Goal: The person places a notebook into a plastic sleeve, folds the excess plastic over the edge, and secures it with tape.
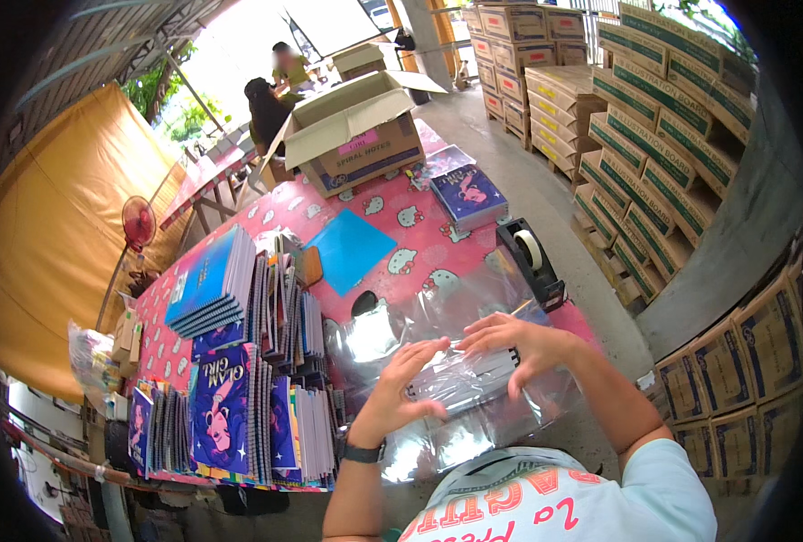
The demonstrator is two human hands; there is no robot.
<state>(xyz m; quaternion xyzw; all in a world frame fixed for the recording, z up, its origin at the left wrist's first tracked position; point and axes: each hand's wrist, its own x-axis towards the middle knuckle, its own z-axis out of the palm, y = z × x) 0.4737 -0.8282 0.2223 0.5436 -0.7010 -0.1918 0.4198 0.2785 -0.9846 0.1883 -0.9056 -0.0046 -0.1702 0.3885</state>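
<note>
Clear-plastic-wrapped notebook bundle (463,379) pressed flat by left hand (400,390) & right hand (519,348), fingers spread, near pink table edge (564,316).

The person wears a pale blue short-sleeved shirt (600,506) with pink and orange lettering across the chest, and a dark watch (363,453) on the left wrist. Both forearms are bare.

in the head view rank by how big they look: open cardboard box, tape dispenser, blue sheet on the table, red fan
1. open cardboard box
2. blue sheet
3. tape dispenser
4. red fan
The sheet and dispenser look close; the fan stands farther off, so its true size is unsure.
</note>
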